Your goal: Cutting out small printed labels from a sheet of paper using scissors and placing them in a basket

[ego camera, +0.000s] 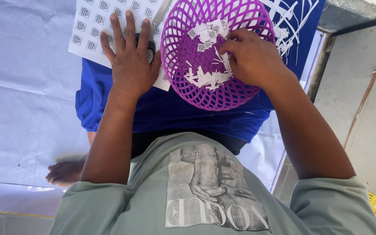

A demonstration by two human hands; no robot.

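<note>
White sheet [27,100] spread over floor; grey concrete slab [366,100] at right; daylight.

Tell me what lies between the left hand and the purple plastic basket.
In the head view, only a strip of printed white paper sheet; the left hand nearly reaches the basket.

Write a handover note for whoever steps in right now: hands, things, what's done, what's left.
Left hand: flat, palm down on the printed label sheet, over a dark tool.
Right hand: inside the purple basket, fingertips among the cut paper pieces.
Done: many small labels and trimmings lie in the basket; white strips on the blue cloth.
Left: most of the sheet is uncut.
</note>
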